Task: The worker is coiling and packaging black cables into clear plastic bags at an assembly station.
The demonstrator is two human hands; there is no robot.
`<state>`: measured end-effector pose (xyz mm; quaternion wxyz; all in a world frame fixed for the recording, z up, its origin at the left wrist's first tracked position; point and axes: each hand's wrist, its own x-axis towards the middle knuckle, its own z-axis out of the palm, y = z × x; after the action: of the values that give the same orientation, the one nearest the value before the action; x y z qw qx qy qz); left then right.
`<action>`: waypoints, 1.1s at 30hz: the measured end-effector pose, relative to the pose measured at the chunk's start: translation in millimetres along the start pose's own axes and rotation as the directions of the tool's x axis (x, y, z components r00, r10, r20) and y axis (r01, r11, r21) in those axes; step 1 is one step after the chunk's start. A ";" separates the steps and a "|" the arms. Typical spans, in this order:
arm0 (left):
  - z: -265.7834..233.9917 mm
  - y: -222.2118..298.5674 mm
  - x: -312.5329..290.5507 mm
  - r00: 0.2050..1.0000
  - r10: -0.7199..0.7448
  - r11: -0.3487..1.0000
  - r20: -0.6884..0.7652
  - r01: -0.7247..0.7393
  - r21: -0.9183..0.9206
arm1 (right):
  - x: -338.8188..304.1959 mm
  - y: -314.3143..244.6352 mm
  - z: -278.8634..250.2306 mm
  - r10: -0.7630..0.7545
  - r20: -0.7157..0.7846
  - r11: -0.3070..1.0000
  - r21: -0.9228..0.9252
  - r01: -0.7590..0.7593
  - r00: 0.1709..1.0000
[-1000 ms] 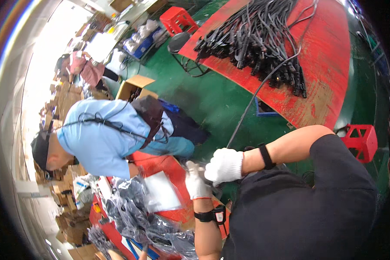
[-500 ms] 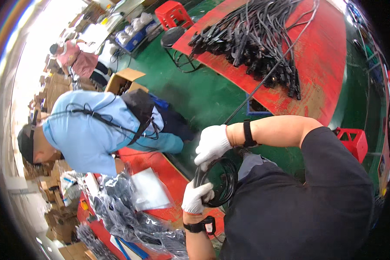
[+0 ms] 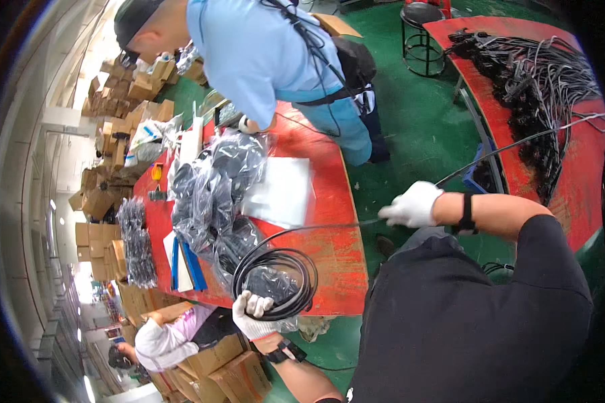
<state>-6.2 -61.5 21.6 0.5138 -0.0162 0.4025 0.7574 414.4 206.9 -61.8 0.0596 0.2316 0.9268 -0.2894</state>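
Red table (image 3: 343, 285), centre frame: left hand (image 3: 254, 316) gripped coiled cable (image 3: 308, 287); right hand (image 3: 413, 203) closed around its strand (image 3: 336, 226); hard pulling could have tangled the upper-right cable pile (image 3: 534, 77).

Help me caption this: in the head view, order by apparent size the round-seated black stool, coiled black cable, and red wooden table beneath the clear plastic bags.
1. Red wooden table
2. Coiled black cable, in the left hand
3. Round-seated black stool
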 end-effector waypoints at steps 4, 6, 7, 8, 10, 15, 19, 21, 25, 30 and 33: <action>11.3 2.4 8.8 0.997 0.041 0.990 -0.065 -0.049 -0.131 | 34.9 -58.7 0.2 -0.098 0.085 0.988 -0.111 0.107 0.992; 11.0 3.0 16.0 0.997 0.060 0.989 -0.051 -0.066 -0.136 | 26.4 -61.8 -12.0 -0.119 0.085 0.988 -0.084 0.126 0.989; 7.9 4.0 22.7 0.997 0.064 0.987 -0.036 -0.069 -0.145 | 17.8 -63.1 -21.1 -0.139 0.082 0.988 -0.060 0.144 0.987; 4.9 3.8 32.0 0.991 0.117 0.986 -0.072 -0.124 -0.108 | 8.9 -62.6 -26.7 -0.162 0.097 0.982 -0.086 0.171 0.982; 21.2 -5.4 49.2 0.983 0.131 0.983 -0.131 -0.146 -0.112 | -5.3 -61.5 -31.4 -0.154 0.108 0.982 -0.089 0.164 0.982; 48.8 -37.5 97.2 0.982 0.073 0.988 -0.172 -0.095 -0.124 | -29.5 -65.6 -37.1 -0.195 0.066 0.980 -0.038 0.198 0.979; 97.4 -93.5 124.6 0.983 -0.016 0.999 -0.185 0.006 -0.050 | -36.3 -67.5 -45.8 -0.323 -0.161 0.945 -0.113 0.308 0.933; 107.6 -128.8 134.6 0.993 -0.045 0.993 -0.110 0.056 0.102 | -30.5 -67.8 -55.7 -0.353 -0.283 0.934 -0.157 0.320 0.892; 141.5 -194.9 118.3 0.992 -0.123 0.841 -0.005 0.107 0.531 | -7.2 -54.1 -75.8 -0.377 -0.334 0.915 -0.276 0.293 0.864; 203.4 -235.6 79.7 0.913 -0.407 0.784 0.018 0.340 0.519 | 23.3 -18.5 -101.7 -0.247 -0.329 0.962 -0.195 0.190 0.911; 146.0 -219.2 78.8 0.749 -0.555 0.758 0.361 0.278 0.590 | 44.8 -4.4 -94.0 -0.392 -0.297 0.910 0.016 0.415 0.871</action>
<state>187.0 122.7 -44.4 0.7492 0.2281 0.4166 0.4616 374.9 274.4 7.0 -0.1465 0.0746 0.9412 -0.2952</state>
